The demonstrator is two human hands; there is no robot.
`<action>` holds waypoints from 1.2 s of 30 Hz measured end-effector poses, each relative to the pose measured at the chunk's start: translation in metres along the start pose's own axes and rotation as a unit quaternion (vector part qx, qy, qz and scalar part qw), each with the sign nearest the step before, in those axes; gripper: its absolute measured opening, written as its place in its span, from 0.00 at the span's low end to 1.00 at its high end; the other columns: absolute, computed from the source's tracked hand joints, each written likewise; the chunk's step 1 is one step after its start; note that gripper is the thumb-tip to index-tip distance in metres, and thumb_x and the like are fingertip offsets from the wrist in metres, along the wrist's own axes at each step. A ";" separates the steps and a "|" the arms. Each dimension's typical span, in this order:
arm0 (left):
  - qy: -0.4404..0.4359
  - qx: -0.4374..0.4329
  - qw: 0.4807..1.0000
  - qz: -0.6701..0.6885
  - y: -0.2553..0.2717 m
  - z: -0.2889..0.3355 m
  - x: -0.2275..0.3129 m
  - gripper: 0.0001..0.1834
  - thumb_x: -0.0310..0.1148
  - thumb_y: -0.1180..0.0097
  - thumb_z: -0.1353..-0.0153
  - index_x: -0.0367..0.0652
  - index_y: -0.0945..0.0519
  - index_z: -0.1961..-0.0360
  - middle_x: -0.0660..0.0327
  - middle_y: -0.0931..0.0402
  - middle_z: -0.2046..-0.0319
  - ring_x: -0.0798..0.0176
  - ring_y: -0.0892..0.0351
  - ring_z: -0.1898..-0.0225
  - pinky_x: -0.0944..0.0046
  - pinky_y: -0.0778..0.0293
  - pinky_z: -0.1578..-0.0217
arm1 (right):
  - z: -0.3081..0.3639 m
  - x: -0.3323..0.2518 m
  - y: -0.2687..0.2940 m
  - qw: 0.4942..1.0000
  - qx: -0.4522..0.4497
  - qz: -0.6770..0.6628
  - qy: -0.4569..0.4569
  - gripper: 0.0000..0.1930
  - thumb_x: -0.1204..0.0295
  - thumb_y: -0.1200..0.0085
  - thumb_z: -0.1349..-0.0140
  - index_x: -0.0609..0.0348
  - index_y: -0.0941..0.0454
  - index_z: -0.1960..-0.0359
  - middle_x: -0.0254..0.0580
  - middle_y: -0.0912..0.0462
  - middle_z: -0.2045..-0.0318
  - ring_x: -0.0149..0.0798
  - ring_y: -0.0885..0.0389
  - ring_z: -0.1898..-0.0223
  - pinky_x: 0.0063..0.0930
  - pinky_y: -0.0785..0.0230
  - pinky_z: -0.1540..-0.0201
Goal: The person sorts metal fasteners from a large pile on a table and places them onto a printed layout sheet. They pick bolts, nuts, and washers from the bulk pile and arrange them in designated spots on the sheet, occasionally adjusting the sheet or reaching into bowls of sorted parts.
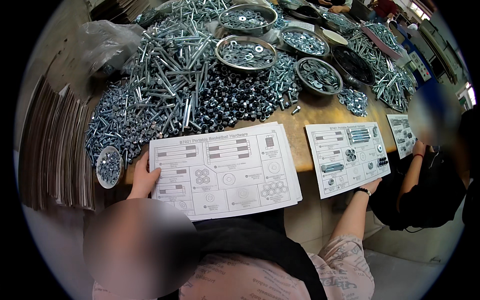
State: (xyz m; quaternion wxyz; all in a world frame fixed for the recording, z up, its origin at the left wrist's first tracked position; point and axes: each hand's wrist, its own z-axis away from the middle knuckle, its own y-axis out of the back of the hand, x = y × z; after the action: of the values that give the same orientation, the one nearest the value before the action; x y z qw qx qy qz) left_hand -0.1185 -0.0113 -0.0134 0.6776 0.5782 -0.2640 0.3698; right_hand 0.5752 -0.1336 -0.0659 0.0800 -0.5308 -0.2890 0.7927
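Observation:
My left hand (143,178) grips the left edge of a stack of printed paper sheets (225,172), thumb on top and fingers underneath. The top sheet shows outline drawings of bolts, nuts and washers, and no parts lie on it. At the right, my right hand (371,185) is closed on the lower right corner of another printed sheet (345,186). Long bolts (358,135), shorter bolts (332,167), a cluster of nuts (351,154), dark nuts (382,162) and a washer (379,148) rest on that sheet's drawings.
Piles of bolts (172,60) and black-ringed nuts (235,97) cover the table (300,120). Steel bowls hold washers (247,54). A white bowl of small parts (109,167) sits at the left edge, beside stacked cardboard (55,150). Another person's hand (419,148) holds a third sheet (400,132).

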 end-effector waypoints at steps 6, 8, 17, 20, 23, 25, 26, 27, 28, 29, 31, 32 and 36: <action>-0.118 0.036 0.979 -0.163 -0.022 0.026 0.010 0.37 0.28 0.44 0.55 0.35 0.42 0.42 0.44 0.54 0.38 0.46 0.54 0.37 0.58 0.52 0.39 | 0.040 0.014 -0.012 0.998 -0.021 -0.055 -0.021 0.28 0.54 0.78 0.34 0.59 0.45 0.39 0.44 0.42 0.39 0.49 0.41 0.40 0.42 0.46 0.41; -0.116 0.038 0.983 -0.135 -0.030 0.029 0.015 0.37 0.27 0.45 0.55 0.34 0.42 0.41 0.44 0.56 0.37 0.46 0.55 0.36 0.58 0.52 0.39 | 0.045 0.017 -0.017 0.997 -0.016 -0.051 -0.052 0.27 0.55 0.78 0.34 0.60 0.45 0.39 0.45 0.42 0.40 0.49 0.41 0.41 0.42 0.45 0.41; -0.147 0.053 0.981 -0.117 -0.037 0.019 0.014 0.36 0.26 0.47 0.55 0.36 0.42 0.41 0.45 0.56 0.37 0.46 0.54 0.37 0.59 0.51 0.40 | 0.011 0.032 -0.006 0.998 0.012 -0.041 -0.050 0.24 0.62 0.71 0.36 0.66 0.42 0.42 0.48 0.37 0.43 0.49 0.37 0.43 0.43 0.42 0.44; -0.164 0.061 0.980 -0.097 -0.041 0.016 0.019 0.35 0.25 0.48 0.55 0.36 0.41 0.42 0.46 0.55 0.38 0.47 0.52 0.37 0.58 0.51 0.40 | -0.003 0.037 0.001 0.999 0.022 -0.034 -0.028 0.21 0.66 0.69 0.36 0.68 0.39 0.46 0.49 0.33 0.46 0.49 0.32 0.47 0.42 0.36 0.48; -0.179 0.060 0.978 -0.087 -0.044 0.015 0.030 0.35 0.24 0.49 0.56 0.39 0.41 0.41 0.47 0.55 0.37 0.48 0.54 0.37 0.57 0.52 0.39 | -0.007 0.037 -0.001 0.999 0.025 -0.032 -0.019 0.21 0.67 0.67 0.36 0.69 0.40 0.46 0.49 0.33 0.47 0.49 0.31 0.48 0.43 0.34 0.50; -0.211 0.058 0.968 -0.121 -0.045 0.013 0.036 0.35 0.24 0.48 0.55 0.37 0.41 0.42 0.46 0.54 0.38 0.46 0.53 0.37 0.56 0.52 0.39 | -0.005 0.035 -0.008 0.999 0.042 -0.023 -0.014 0.21 0.67 0.66 0.36 0.69 0.40 0.46 0.50 0.33 0.47 0.49 0.31 0.48 0.43 0.34 0.50; -0.226 0.058 0.963 -0.138 -0.046 0.012 0.038 0.35 0.25 0.47 0.55 0.36 0.41 0.42 0.46 0.53 0.38 0.45 0.52 0.37 0.55 0.52 0.40 | -0.001 0.034 -0.012 0.998 0.050 -0.019 -0.013 0.21 0.67 0.66 0.36 0.69 0.40 0.46 0.50 0.33 0.46 0.49 0.31 0.48 0.43 0.35 0.50; -0.237 0.053 0.959 -0.150 -0.048 0.011 0.041 0.34 0.25 0.47 0.55 0.36 0.40 0.43 0.45 0.53 0.38 0.45 0.52 0.37 0.55 0.53 0.39 | 0.002 0.032 -0.014 0.999 0.050 -0.016 -0.009 0.21 0.67 0.66 0.36 0.69 0.40 0.46 0.50 0.33 0.46 0.48 0.30 0.49 0.42 0.33 0.51; -0.247 0.049 0.954 -0.162 -0.051 0.012 0.045 0.34 0.25 0.47 0.55 0.36 0.40 0.43 0.45 0.53 0.38 0.45 0.53 0.37 0.54 0.53 0.39 | 0.006 0.031 -0.017 0.999 0.050 -0.013 -0.005 0.21 0.67 0.65 0.37 0.69 0.39 0.46 0.50 0.34 0.46 0.48 0.30 0.49 0.41 0.32 0.52; -0.258 0.045 0.949 -0.173 -0.055 0.012 0.050 0.34 0.25 0.46 0.55 0.36 0.39 0.43 0.45 0.53 0.38 0.44 0.53 0.37 0.54 0.53 0.39 | 0.010 0.030 -0.020 0.999 0.050 -0.010 -0.001 0.21 0.66 0.65 0.37 0.69 0.39 0.46 0.50 0.34 0.46 0.48 0.29 0.50 0.40 0.31 0.53; -0.287 0.004 0.938 -0.195 -0.060 0.014 0.063 0.34 0.29 0.44 0.55 0.38 0.37 0.44 0.47 0.50 0.39 0.44 0.54 0.37 0.49 0.57 0.39 | 0.024 0.021 -0.027 0.996 0.070 0.011 0.046 0.21 0.66 0.64 0.37 0.69 0.38 0.47 0.50 0.32 0.48 0.47 0.26 0.54 0.37 0.28 0.58; -0.308 -0.018 0.924 -0.225 -0.064 0.015 0.069 0.34 0.31 0.44 0.55 0.39 0.37 0.44 0.48 0.49 0.39 0.44 0.54 0.37 0.47 0.58 0.39 | 0.032 0.016 -0.031 0.994 0.080 0.021 0.069 0.22 0.65 0.64 0.37 0.70 0.38 0.47 0.51 0.31 0.49 0.46 0.25 0.55 0.36 0.27 0.60; -0.334 -0.100 0.885 -0.310 -0.084 0.020 0.082 0.33 0.41 0.42 0.54 0.46 0.34 0.45 0.52 0.45 0.40 0.46 0.53 0.37 0.44 0.60 0.39 | 0.047 0.005 -0.055 0.908 0.233 0.203 0.284 0.22 0.65 0.61 0.39 0.72 0.36 0.50 0.54 0.27 0.56 0.45 0.23 0.62 0.31 0.26 0.66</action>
State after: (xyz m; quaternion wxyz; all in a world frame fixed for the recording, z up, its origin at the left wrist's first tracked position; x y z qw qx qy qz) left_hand -0.0011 -0.0195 0.0054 0.6837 0.6490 -0.3177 -0.1019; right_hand 0.5219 -0.1037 -0.0269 0.1171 -0.7473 0.0527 0.6519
